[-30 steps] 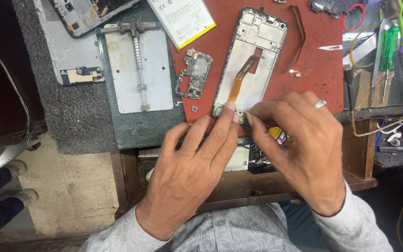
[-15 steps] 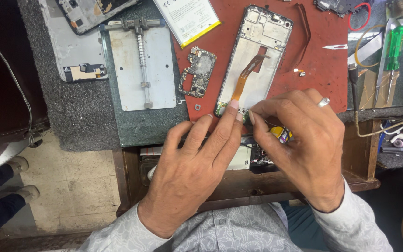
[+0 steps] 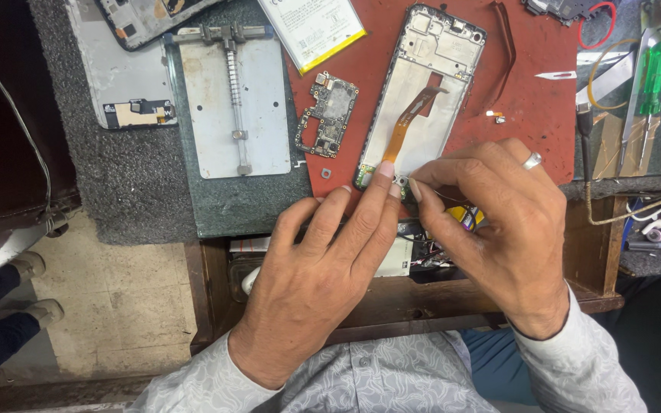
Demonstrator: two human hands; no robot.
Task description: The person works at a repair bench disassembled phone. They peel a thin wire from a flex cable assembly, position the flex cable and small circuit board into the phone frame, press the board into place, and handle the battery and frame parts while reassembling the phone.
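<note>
Little has moved since the earlier frames: both hands stay bunched at the bottom end of the phone frame (image 3: pixel 430 84), and only the view has drifted a touch. I see my left hand (image 3: pixel 323 268) reaching up from the near edge of the worktop (image 3: pixel 139 176), its fingers together, the fingertips (image 3: pixel 385 170) pressing on the frame's lower end where the orange flex cable (image 3: pixel 409 118) runs down. My right hand (image 3: pixel 499 229), with a ring on one finger, pinches its thumb and forefinger on a small part (image 3: pixel 403 182) right beside those fingertips; it looks like a tiny connector board, though it is too small for me to be sure. That frame lies on the red mat (image 3: pixel 537 99) toward the far side of the worktop, its bottom end close to the near edge. Just left of it rests a bare circuit board (image 3: pixel 327 115), then a metal holding jig (image 3: pixel 235 99). A flat battery (image 3: pixel 315 27) sits at the far edge.
</note>
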